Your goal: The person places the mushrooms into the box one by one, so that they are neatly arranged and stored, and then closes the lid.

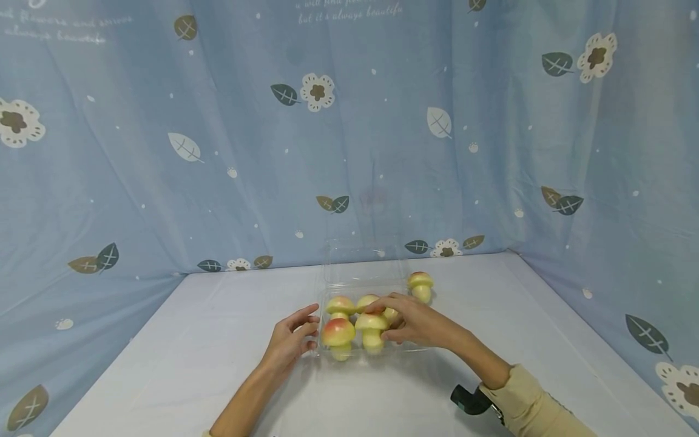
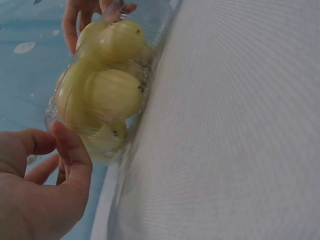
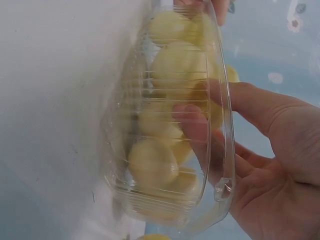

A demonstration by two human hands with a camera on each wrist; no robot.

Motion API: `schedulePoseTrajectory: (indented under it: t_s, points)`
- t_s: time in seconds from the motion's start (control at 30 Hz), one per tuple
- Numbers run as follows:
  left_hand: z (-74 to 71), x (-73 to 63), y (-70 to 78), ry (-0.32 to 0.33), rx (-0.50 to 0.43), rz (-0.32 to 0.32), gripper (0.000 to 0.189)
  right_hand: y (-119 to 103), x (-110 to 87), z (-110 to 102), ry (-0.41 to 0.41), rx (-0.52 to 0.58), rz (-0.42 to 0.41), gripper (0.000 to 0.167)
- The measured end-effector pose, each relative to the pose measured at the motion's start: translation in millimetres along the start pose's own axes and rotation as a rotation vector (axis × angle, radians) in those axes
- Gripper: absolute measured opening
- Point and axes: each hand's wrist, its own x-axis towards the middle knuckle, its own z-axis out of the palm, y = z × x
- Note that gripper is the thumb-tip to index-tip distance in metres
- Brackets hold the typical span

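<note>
Two bare hands work at a clear plastic box, and nearest of all lie a tan sleeve (image 1: 537, 403) and a black object (image 1: 471, 400) beside the right wrist. The left hand (image 1: 286, 343) is at the box's left side, its fingers loosely bent and a fingertip at the rim; nothing shows wrapped in it. The right hand (image 1: 417, 321) reaches over the right side, with bent fingers and thumb down among the contents; I cannot tell whether it grips one or only nudges it.

The box (image 3: 229, 130) sits on the white table (image 1: 229, 340) with toy mushrooms inside: a red-topped front-left mushroom (image 1: 338, 334), a front-right mushroom (image 1: 372, 325) by the right thumb, and a back-left mushroom (image 1: 341, 305); others are partly hidden by the right hand. The lid (image 1: 363, 264) stands raised at the back. Beyond the box's right side, a loose mushroom (image 1: 420, 286) stands on the table, and a blue curtain (image 1: 382, 152) hangs behind.

The step in hand seems to be settling mushrooms into the box. The next move probably calls for letting go cleanly, making room on the right, and fetching the one outside while the left hand steadies the box.
</note>
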Motion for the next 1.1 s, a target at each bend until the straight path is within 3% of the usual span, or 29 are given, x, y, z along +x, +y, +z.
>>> schedulePoseTrajectory:
  t_s: [0.4, 0.63, 1.1]
  points:
    - [-1.0, -0.1, -1.1, -0.002, 0.0, 0.004, 0.048, -1.2, -0.7, -3.9, -0.017, -0.037, -0.008, 0.049]
    - [-1.4, 0.5, -0.3, -0.008, -0.001, 0.005, 0.049, -0.4, -1.3, -4.8, -0.024, 0.006, 0.0, 0.048]
    - [-1.5, 0.5, -1.1, -0.01, -0.019, 0.0, 0.048, 1.5, -1.8, -5.6, -0.049, -0.073, 0.032, 0.052]
